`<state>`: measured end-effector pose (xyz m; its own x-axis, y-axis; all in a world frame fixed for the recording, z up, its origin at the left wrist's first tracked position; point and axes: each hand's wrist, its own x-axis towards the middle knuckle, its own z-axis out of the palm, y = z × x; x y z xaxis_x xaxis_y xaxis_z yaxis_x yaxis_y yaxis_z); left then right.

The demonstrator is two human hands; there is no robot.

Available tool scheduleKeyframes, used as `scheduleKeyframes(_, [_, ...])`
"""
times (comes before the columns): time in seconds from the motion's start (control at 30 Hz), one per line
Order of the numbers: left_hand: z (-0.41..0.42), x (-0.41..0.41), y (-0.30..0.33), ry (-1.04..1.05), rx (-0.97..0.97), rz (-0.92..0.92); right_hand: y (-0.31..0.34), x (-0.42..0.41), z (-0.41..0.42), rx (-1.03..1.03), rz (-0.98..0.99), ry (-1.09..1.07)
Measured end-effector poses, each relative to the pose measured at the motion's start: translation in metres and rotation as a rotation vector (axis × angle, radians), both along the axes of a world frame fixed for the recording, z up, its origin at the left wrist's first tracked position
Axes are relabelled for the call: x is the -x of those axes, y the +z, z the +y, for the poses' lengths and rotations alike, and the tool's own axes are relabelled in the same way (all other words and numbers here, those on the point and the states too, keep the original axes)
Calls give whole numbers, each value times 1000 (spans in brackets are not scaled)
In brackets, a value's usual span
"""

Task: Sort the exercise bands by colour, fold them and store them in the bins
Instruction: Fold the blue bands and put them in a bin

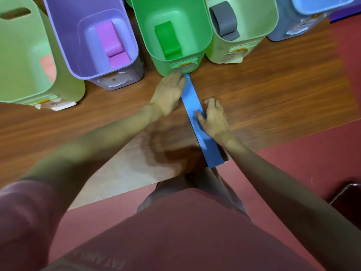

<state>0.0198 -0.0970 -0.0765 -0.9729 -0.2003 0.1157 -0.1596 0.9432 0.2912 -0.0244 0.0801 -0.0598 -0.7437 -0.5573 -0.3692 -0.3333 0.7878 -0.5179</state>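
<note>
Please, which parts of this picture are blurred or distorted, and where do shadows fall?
In the head view, the forearms and the left hand are smeared by motion blur, while the blue band and right hand are somewhat sharper; the wide-angle lens makes the bins, such as the purple bin, lean outward; a soft dark shadow lies on the table beneath the arms.

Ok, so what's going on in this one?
A person is flattening a blue exercise band lengthwise on the wooden table. The left hand presses its far end near the green bin; the right hand presses its middle. The bins behind already hold a purple band, a green band and a grey band.
</note>
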Motion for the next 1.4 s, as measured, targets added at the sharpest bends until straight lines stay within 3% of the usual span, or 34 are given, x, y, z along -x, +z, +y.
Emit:
scheduleKeyframes(0.1, [5,-3,-5,442,-338,3,1,10,-3,2,-18,-4])
scheduleKeyframes(0.2, [10,8,-3,779,-616,-117,1,17,-8,2,-10,36])
scheduleKeyframes(0.53, [36,43,5,1176,-664,-209,-4,23,-18,-16,22,148])
scheduleKeyframes(0.83, [36,37,-1,944,-538,-172,-8,31,-14,-30,16,166])
scheduleKeyframes(1.03, [37,37,2,1004,-720,-86,-6,32,-14,-6,5,144])
scheduleKeyframes(1.13, [40,32,4,914,-726,-27,-8,36,-12,-2,-23,146])
scheduleKeyframes(1.2, [42,25,4,817,-701,31,-10,40,-11,65,-120,130])
scheduleKeyframes(1.3, [47,11,7,656,-678,67,-4,49,-8,200,-418,48])
scheduleKeyframes(1.4, [55,-5,10,487,-658,108,7,60,-8,144,-706,-43])
